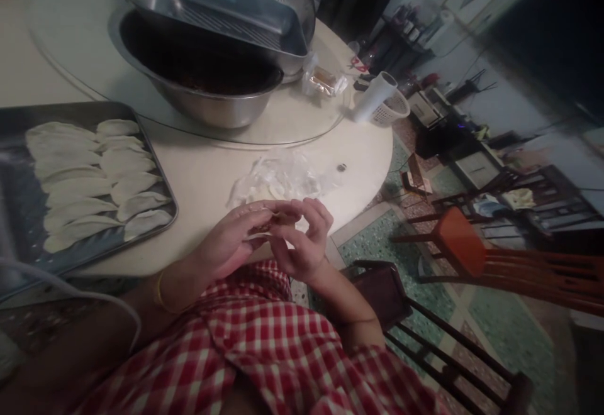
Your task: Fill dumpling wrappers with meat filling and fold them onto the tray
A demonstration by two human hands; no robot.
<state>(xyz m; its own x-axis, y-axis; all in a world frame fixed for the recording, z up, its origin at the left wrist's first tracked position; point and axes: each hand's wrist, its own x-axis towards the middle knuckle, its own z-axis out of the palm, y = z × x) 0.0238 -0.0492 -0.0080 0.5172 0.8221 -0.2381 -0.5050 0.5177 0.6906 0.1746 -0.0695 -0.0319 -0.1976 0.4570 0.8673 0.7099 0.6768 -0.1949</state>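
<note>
Close to the table edge, my left hand (231, 236) curls around a dumpling (277, 221) that is partly hidden by my fingers; some brown filling shows between its wrapper edges. My right hand (304, 239) pinches the same dumpling from the other side, thumb and fingers bent. Just beyond the hands lies a crumpled clear plastic bag (283, 176) with pale wrappers in it. To the left, a metal tray (170, 204) bears several folded dumplings (78, 185) in overlapping rows. Ahead stands a large steel bowl (212, 104) with a dark mixture inside.
A metal pan (283, 31) rests tilted over the bowl's back rim. On the round table are a wrapped package (325, 80), a white roll (375, 97) and a white plastic basket (399, 110). Chairs (460, 242) stand to the right. A white cable (85, 292) crosses my left forearm.
</note>
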